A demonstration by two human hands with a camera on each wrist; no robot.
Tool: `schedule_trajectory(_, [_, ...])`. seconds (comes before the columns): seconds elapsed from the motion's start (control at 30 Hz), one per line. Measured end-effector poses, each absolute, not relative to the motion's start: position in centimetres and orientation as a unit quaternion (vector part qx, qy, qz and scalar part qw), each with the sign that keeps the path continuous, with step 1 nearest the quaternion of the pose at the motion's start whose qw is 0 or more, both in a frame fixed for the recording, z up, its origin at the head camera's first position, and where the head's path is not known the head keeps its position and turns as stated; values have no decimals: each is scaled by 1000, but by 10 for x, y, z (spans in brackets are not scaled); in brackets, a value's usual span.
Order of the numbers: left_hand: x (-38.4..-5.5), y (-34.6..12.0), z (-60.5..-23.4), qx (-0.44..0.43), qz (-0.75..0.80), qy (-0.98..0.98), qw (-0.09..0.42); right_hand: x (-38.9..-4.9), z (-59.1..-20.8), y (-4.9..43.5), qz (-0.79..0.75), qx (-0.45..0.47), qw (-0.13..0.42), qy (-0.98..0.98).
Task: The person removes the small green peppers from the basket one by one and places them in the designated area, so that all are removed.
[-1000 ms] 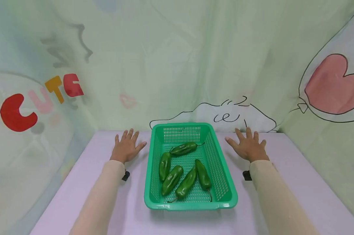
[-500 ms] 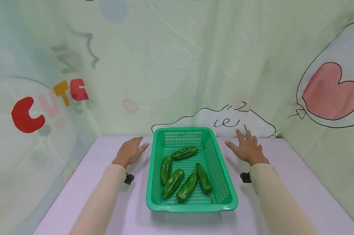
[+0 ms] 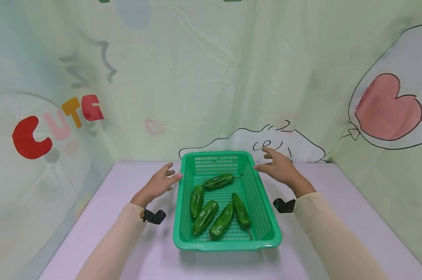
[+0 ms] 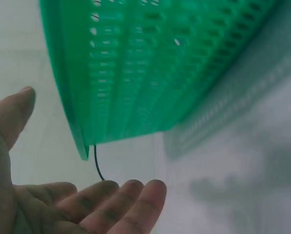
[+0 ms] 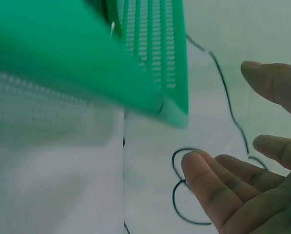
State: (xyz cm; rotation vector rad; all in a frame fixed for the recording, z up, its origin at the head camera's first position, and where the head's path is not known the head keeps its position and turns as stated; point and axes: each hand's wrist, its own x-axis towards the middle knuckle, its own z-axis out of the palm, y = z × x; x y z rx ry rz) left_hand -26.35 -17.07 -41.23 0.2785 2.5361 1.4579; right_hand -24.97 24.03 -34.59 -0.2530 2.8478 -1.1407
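Observation:
In the head view a green plastic basket (image 3: pixel 228 245) stands on the table with several green peppers (image 3: pixel 220 221) lying on its slotted floor. My left hand (image 3: pixel 157 184) is at the basket's left side near the far end, thumb and fingers spread apart. In the left wrist view a gap shows between the left fingers (image 4: pixel 135 207) and the basket wall (image 4: pixel 130 87). My right hand (image 3: pixel 279 168) hovers by the far right corner, its thumb close to the rim. The right wrist view has the right fingers (image 5: pixel 218 190) apart from the basket (image 5: pixel 62 53), holding nothing.
The table (image 3: pixel 151 252) has a pale lilac cover. A light green printed curtain (image 3: pixel 197 77) closes off the back and both sides, right behind the basket's far end. Each wrist carries a small black camera (image 3: pixel 284 205).
Both hands have come off the table top and turned inward, palms facing the basket. They are nearer its two sides than before. The basket and peppers stay put.

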Motion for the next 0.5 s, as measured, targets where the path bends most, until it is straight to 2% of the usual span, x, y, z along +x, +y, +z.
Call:
schedule_trajectory(0.3, [-250,-164,-411,74,559,815,133,-240,-345,211,-450,-92,101,883])
schedule_trajectory(0.5, [-244,-163,-415,73,588,791,152,-238,-353,192,-448,-82,159,876])
